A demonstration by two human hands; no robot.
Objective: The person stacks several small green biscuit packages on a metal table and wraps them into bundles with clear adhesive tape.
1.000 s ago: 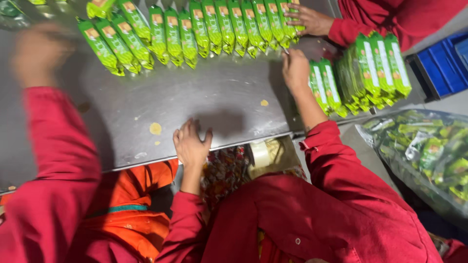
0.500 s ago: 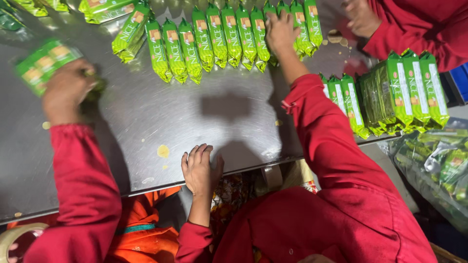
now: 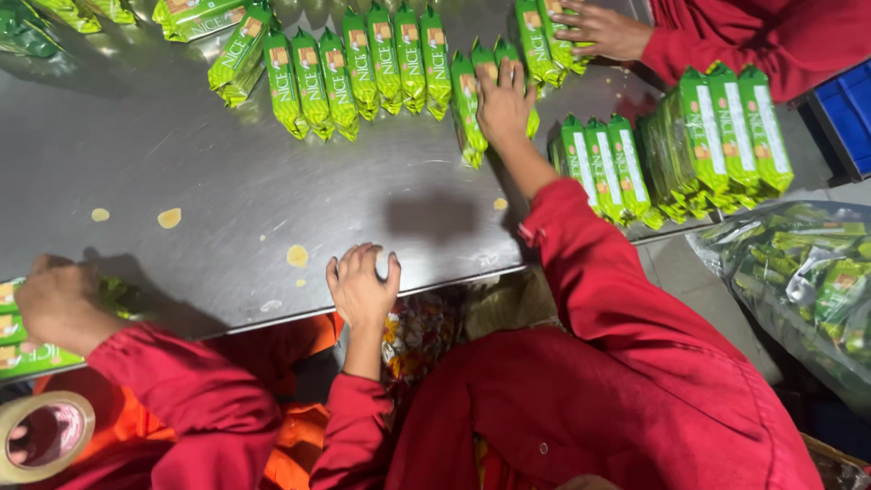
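My right hand (image 3: 504,102) reaches across the steel table (image 3: 272,200) and presses down on two green snack packets (image 3: 468,109) at the right end of a row of green packets (image 3: 363,68). Those two sit slightly apart from the row. My left hand (image 3: 363,289) lies flat and open on the table's near edge, holding nothing. Both my sleeves are red.
A co-worker's hand (image 3: 599,32) at the far right touches more packets. Another red-sleeved hand (image 3: 56,304) rests on packets at the near left, above a tape roll (image 3: 45,436). Stacked packets (image 3: 717,136) stand right, beside a clear bag of packets (image 3: 807,281). Crumbs dot the table.
My right hand went from the table's right edge to the packet row and drew two packets aside. The co-worker's hand at left carried a packet down to the near-left edge. My left hand stayed.
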